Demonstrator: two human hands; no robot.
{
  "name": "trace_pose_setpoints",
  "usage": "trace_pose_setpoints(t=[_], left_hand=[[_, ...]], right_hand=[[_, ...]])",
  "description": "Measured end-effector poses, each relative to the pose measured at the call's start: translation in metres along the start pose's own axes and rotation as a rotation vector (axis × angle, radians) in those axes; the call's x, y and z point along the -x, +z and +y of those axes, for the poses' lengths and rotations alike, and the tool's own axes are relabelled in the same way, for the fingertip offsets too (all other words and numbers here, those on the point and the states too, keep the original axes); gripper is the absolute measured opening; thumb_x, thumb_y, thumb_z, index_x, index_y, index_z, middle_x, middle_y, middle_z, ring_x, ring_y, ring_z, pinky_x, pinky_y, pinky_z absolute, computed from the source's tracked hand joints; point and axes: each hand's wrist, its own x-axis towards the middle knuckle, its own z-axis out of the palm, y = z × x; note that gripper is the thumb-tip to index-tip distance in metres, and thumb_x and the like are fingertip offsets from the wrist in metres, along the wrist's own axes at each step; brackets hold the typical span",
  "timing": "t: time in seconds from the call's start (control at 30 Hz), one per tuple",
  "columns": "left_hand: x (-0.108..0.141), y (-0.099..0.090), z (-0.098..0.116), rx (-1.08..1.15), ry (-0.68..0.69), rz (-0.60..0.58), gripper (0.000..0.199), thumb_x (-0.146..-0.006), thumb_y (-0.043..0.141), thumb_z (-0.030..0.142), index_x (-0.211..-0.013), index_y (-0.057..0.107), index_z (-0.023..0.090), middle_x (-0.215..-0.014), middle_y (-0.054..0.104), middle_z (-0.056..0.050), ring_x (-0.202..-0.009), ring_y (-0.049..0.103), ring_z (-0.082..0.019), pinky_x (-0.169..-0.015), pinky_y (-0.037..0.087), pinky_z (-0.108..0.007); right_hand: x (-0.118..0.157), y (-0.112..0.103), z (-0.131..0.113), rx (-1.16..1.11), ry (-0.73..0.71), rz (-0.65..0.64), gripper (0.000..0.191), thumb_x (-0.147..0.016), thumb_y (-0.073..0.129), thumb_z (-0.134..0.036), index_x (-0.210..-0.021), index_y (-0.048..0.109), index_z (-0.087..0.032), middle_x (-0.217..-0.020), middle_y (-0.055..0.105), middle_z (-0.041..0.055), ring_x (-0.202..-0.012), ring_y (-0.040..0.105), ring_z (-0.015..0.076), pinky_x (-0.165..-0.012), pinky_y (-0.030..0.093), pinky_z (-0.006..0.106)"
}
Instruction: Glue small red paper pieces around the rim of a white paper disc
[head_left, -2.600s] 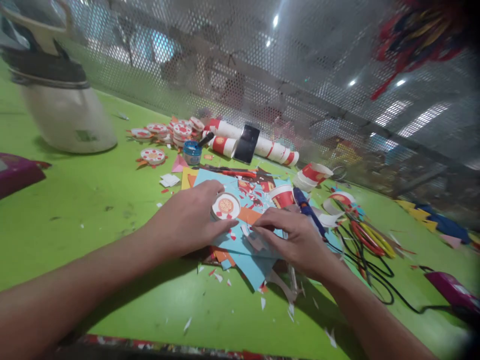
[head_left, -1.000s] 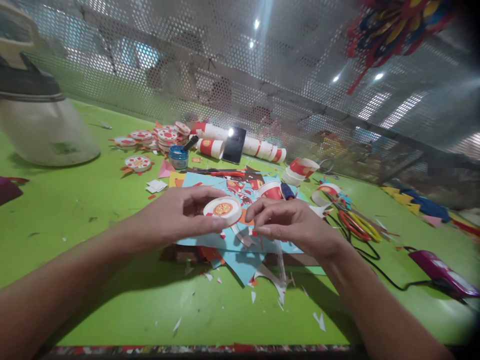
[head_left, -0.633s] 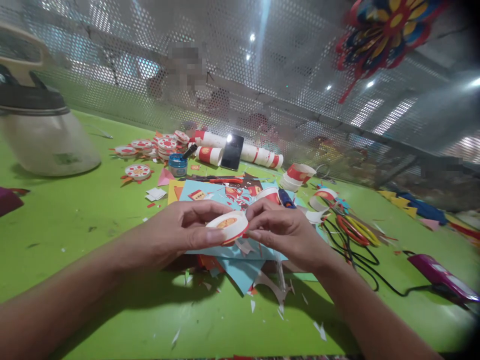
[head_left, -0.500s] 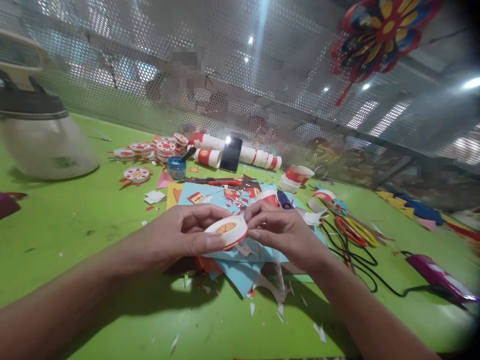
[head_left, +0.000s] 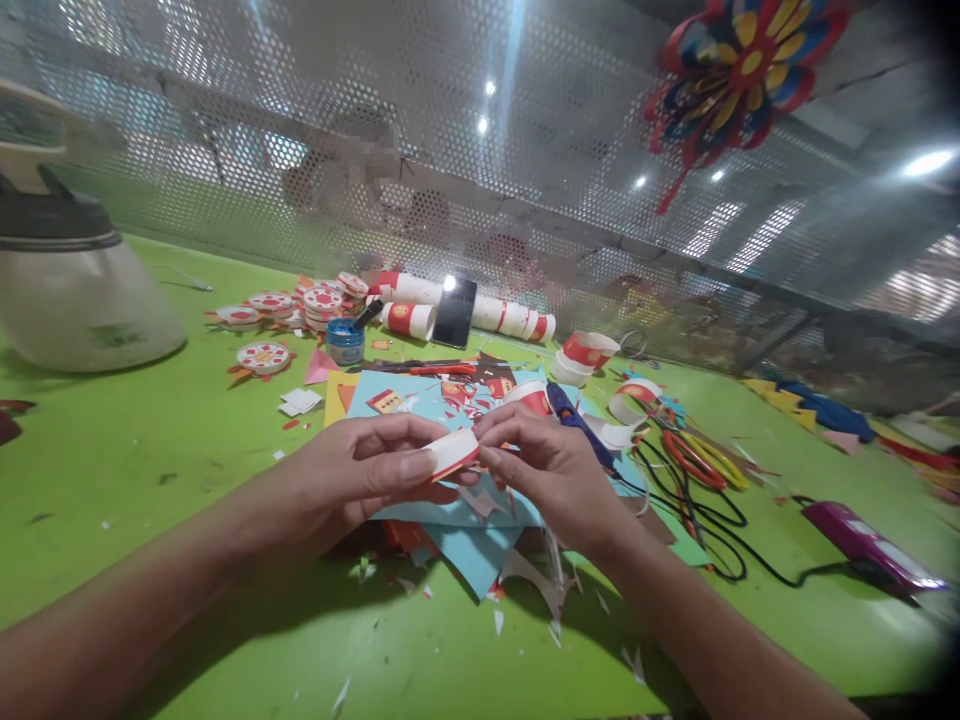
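Between my hands is a small round white paper-cup piece point(head_left: 455, 453) with a red edge, tilted so that its side faces me. My left hand point(head_left: 367, 470) grips it, thumb on the near side and fingers behind. At its right end, the thumb and fingertips of my right hand point(head_left: 551, 465) are pinched on the edge. Both hands are above light-blue paper sheets point(head_left: 472, 555) strewn with red and white scraps. Just behind my right hand lies a blue glue gun point(head_left: 577, 420), near a red-and-white paper cup point(head_left: 529, 395).
Decorated paper discs point(head_left: 322, 300) are piled at the back left, by a blue-lidded jar point(head_left: 345, 342). A phone point(head_left: 454, 312) leans against a row of stacked cups point(head_left: 502, 315). A large sprayer bottle point(head_left: 82, 300) stands left. Black cable point(head_left: 712, 530) and a purple device point(head_left: 870, 545) lie right.
The paper-cup piece has turned, so its orange-printed round face no longer shows and its side does. Both hands stay on it. The camera view has shifted slightly.
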Motion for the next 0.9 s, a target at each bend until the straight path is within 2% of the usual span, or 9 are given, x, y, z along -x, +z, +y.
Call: trace_pose_setpoints(t=[0.13,0.27,0.57,0.73,0.9], left_hand=[[0.000,0.002,0.002,0.020,-0.009,-0.002,0.034,-0.078,0.072,0.038,-0.107,0.072,0.019,-0.115,0.072,-0.011,-0.108,0.065,-0.027,-0.102,0.046,-0.041],[0.001,-0.001,0.000,0.066,-0.008,-0.035,0.036,-0.080,0.071,0.037,-0.112,0.072,0.019,-0.117,0.071,-0.011,-0.107,0.065,-0.026,-0.103,0.046,-0.040],[0.001,-0.002,0.000,0.022,-0.081,-0.028,0.038,-0.077,0.075,0.037,-0.110,0.074,0.019,-0.108,0.073,-0.010,-0.090,0.067,-0.022,-0.086,0.054,-0.034],[0.001,-0.003,-0.001,0.013,-0.045,-0.014,0.037,-0.078,0.075,0.035,-0.112,0.074,0.020,-0.115,0.071,-0.011,-0.103,0.064,-0.024,-0.090,0.052,-0.032],[0.001,-0.003,0.000,0.034,-0.011,-0.019,0.038,-0.078,0.073,0.039,-0.111,0.074,0.019,-0.117,0.070,-0.013,-0.103,0.064,-0.026,-0.093,0.051,-0.039]], right_hand=[[0.001,0.006,-0.001,0.055,-0.069,0.048,0.010,-0.087,0.063,-0.020,-0.080,0.070,-0.019,-0.088,0.062,0.0043,-0.078,0.057,0.0140,-0.063,0.047,0.028],[0.001,0.011,-0.002,0.078,-0.058,0.063,0.010,-0.088,0.062,-0.020,-0.082,0.069,-0.018,-0.082,0.064,0.0029,-0.071,0.056,0.0127,-0.060,0.046,0.027],[0.002,0.013,-0.003,0.058,0.034,0.077,0.008,-0.085,0.064,-0.023,-0.081,0.067,-0.017,-0.076,0.063,0.0012,-0.068,0.056,0.0127,-0.061,0.045,0.026],[0.001,0.011,-0.010,0.161,-0.018,0.055,0.019,-0.092,0.056,-0.023,-0.083,0.072,-0.018,-0.067,0.061,-0.0011,-0.061,0.054,0.0110,-0.056,0.043,0.024],[0.004,0.014,-0.011,0.135,-0.061,0.076,0.011,-0.089,0.063,-0.021,-0.092,0.073,-0.018,-0.081,0.069,0.0029,-0.069,0.060,0.0134,-0.061,0.048,0.027]])
